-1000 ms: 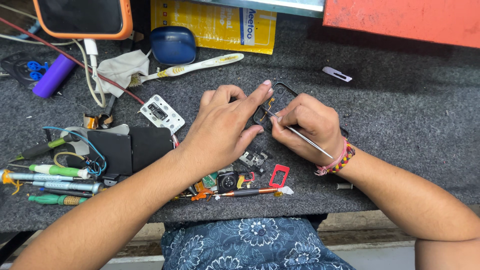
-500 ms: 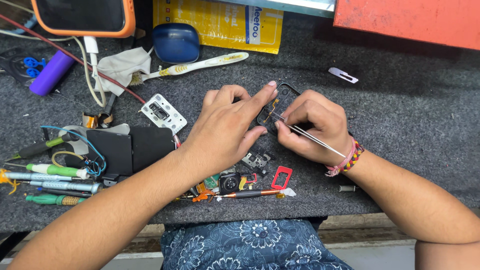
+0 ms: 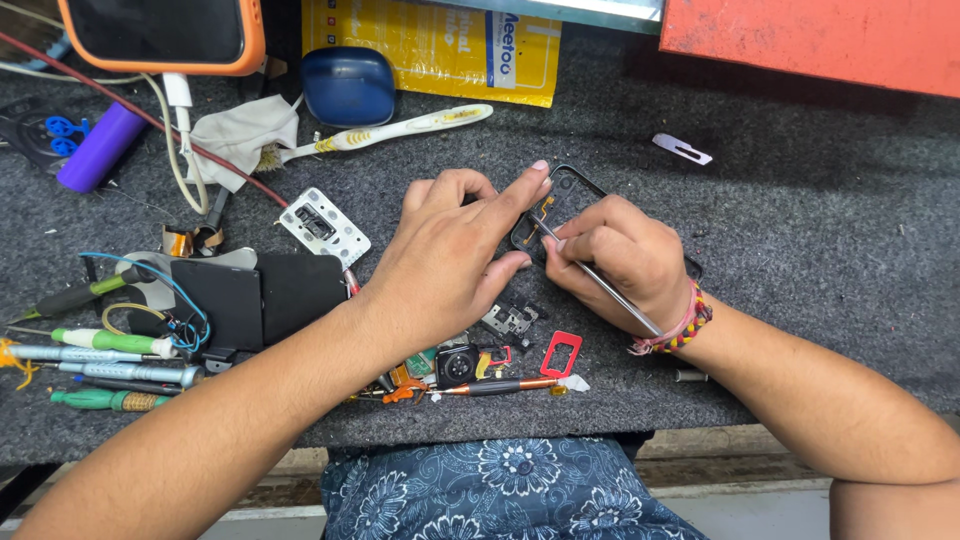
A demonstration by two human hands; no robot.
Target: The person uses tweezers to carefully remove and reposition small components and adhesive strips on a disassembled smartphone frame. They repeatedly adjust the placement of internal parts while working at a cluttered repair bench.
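Pressing down on a small black phone frame (image 3: 563, 196) w/ the left hand (image 3: 450, 255), index finger stretched out along the frame's top edge, other fingers loosely curled, thumb tucked under near the frame's lower corner. Frame lies flat on the grey bench (image 3: 800, 260), roughly centre, just between both hands; a bit of gold flex shows inside it. Right hand (image 3: 620, 260) is closed around thin metal tweezers (image 3: 600, 282), pinched btwn thumb and fingers, tip touching the frame's inside near the gold part, shaft running back toward the wrist. Beaded bracelet (image 3: 680, 325) on that wrist. Near bench edge, below the hands: small red plastic frame (image 3: 561, 353), a black camera module (image 3: 456, 365), a copper-coloured pen-like tool (image 3: 500, 386), small metal brackets (image 3: 508, 320). Left side: white perforated plate (image 3: 323, 227), black flat parts (image 3: 260, 295), row of screwdrivers (image 3: 110, 360) w/ green and silver handles, blue wire loop. Far side: white toothbrush (image 3: 400, 130), dark blue case (image 3: 348, 85), yellow packet (image 3: 430, 45), purple cylinder (image 3: 100, 147), orange-cased phone (image 3: 160, 32), white cloth (image 3: 240, 135). Small metal clip (image 3: 683, 149) lies well apart to the right. Orange box (image 3: 810, 40) at top right corner.
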